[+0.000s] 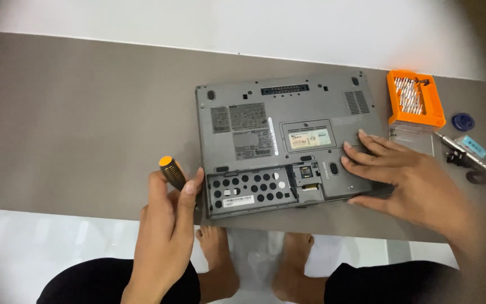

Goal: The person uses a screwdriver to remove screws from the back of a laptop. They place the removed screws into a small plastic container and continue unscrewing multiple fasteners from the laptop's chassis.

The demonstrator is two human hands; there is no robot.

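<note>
- Two hands are shown over a grey laptop [288, 141] that has been laid upside down on the grey-brown counter [85, 112], near its front edge.
- A screwdriver with a black grip and an orange cap [172, 171] is gripped in the closed left hand [167, 225], just beside the laptop's left front corner; the tip is hidden behind the fingers.
- The right hand [400, 174] is laid open and flat, fingers spread, on the right front part of the laptop's base, which is thereby steadied.
- Along the front edge a perforated metal bay [251, 191] and a small slot beside it [309, 177] are seen exposed, so a cover or battery is judged to have been removed already.
- A central rectangular cover panel [307, 137] is seen in place, and the base shell is unseparated; most of the opening is judged to remain.
- An orange bit case [414, 98], its clear lid [412, 139], a metal-tipped tool [461, 151], a blue round object [463, 121] and a light blue pry tool [471, 146] are set to the right of the laptop, well apart from the left hand.
</note>
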